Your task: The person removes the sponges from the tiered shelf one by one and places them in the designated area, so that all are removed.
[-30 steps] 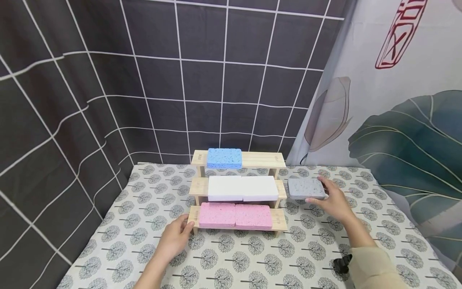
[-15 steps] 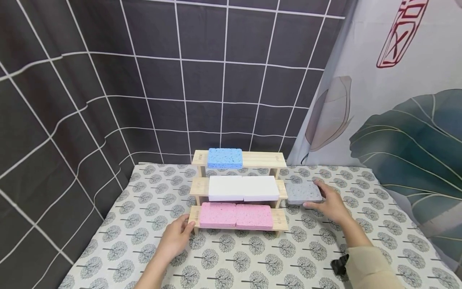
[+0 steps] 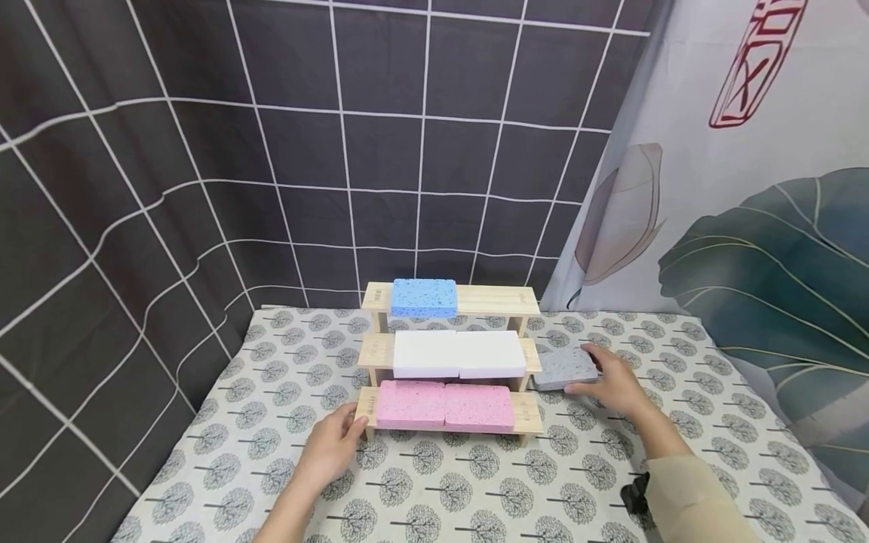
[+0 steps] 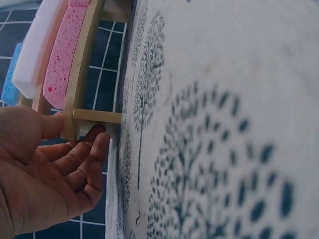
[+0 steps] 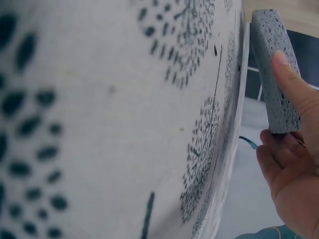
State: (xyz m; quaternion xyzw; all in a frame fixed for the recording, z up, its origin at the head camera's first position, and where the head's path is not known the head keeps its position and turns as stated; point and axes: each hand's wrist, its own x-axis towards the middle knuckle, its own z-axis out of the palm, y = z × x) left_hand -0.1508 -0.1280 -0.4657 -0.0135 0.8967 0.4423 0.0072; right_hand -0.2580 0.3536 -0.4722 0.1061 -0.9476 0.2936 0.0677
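Pale wood forms the three-tier stand (image 3: 498, 299) on the cloth-covered counter (image 3: 448, 505). Quantities by tier are as follows. Lowest tier: two pink sponges (image 3: 410, 405), set end to end. Middle tier: two white blocks (image 3: 425, 353), also set end to end. Top tier: one blue sponge (image 3: 424, 298), positioned toward the left end, with bare board to its right. Off the stand: one grey sponge (image 3: 565, 368).

The grey sponge is located to the right of the stand, just beside the middle tier; contact between the two cannot be confirmed. Relative to the right hand (image 3: 614, 385), it lies directly to the left, with its right end inside the grip. The right hand pinches this end: thumb along the near edge, fingers at the far side. In the right wrist view, the grey sponge appears raised clear of the counter. A beige sleeve (image 3: 692, 490) covers the right forearm, and a black device (image 3: 634, 494) is located at the wrist.

The left hand (image 3: 330, 445) pinches the left end of the lowest tier, thumb against the board and fingers bent beneath it, beside the leg. The left hand and the grey sponge are well apart, on opposite sides of the stand.
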